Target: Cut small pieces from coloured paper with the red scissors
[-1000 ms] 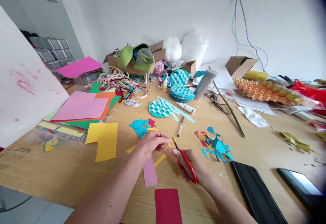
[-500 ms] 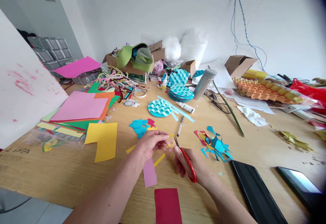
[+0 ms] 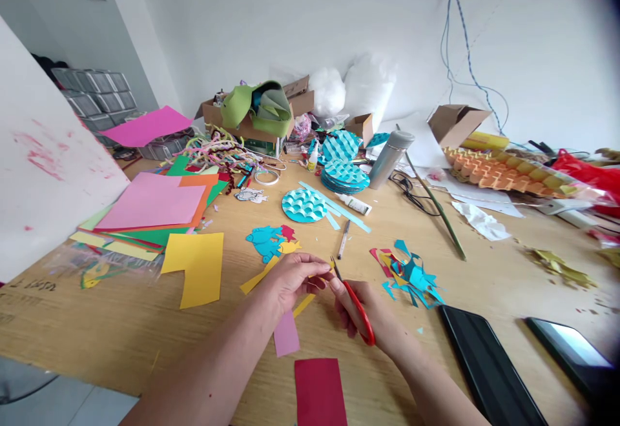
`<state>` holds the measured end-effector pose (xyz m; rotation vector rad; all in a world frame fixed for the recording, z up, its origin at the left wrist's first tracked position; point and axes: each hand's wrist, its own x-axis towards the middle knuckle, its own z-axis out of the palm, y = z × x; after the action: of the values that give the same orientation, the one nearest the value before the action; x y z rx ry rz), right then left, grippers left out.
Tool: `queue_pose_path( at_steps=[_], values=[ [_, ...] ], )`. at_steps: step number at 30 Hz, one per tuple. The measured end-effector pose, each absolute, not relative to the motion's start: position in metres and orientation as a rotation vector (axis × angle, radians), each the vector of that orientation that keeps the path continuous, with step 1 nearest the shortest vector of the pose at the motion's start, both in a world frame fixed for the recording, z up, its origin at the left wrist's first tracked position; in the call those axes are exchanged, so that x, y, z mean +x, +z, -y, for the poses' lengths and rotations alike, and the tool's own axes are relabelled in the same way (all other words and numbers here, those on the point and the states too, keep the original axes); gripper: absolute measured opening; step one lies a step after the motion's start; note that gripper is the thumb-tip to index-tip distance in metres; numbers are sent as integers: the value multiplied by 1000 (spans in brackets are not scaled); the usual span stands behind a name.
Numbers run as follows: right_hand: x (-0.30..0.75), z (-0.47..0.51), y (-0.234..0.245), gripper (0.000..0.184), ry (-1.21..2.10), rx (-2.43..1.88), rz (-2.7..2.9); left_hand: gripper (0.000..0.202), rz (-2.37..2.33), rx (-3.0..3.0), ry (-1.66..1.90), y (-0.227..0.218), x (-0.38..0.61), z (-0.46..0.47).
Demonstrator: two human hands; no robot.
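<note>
My right hand (image 3: 357,310) is closed around red-handled scissors (image 3: 359,316), their dark blades pointing away from me. My left hand (image 3: 303,277) is closed in a pinch beside the blades, its fingertips meeting my right thumb. Whatever lies between those fingers is too small to make out. Beneath and around the left hand are a pink paper strip (image 3: 287,335), yellow paper strips (image 3: 261,276) and partly hidden small scraps. Just beyond it lie a blue paper fish (image 3: 265,243), a yellow paper fish (image 3: 290,247) and a red paper cutout (image 3: 287,232).
Dark red paper (image 3: 320,390) lies close to me, yellow paper (image 3: 198,271) to the left. Coloured offcuts (image 3: 411,274) and a black phone (image 3: 484,361) are on the right. Farther back are a pen (image 3: 343,240), glue bottle (image 3: 356,204), patterned disc (image 3: 304,205) and metal flask (image 3: 390,160).
My left hand has moved slightly right, so its fingertips now meet my right thumb and cover the small scraps. The yellow fish shows more. The scissors have barely moved.
</note>
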<state>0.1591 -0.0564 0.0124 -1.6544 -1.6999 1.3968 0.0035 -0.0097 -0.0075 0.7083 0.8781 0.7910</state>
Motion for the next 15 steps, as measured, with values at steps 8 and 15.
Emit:
queue_pose_path(
  at_steps=[8,15],
  values=[
    [159,55,12,55,1401,-1654,1683,20,-997,831,799,-4,7,11],
    [158,57,13,55,1400,-1657,1708,20,-1017,864,815,0,6,12]
  ],
)
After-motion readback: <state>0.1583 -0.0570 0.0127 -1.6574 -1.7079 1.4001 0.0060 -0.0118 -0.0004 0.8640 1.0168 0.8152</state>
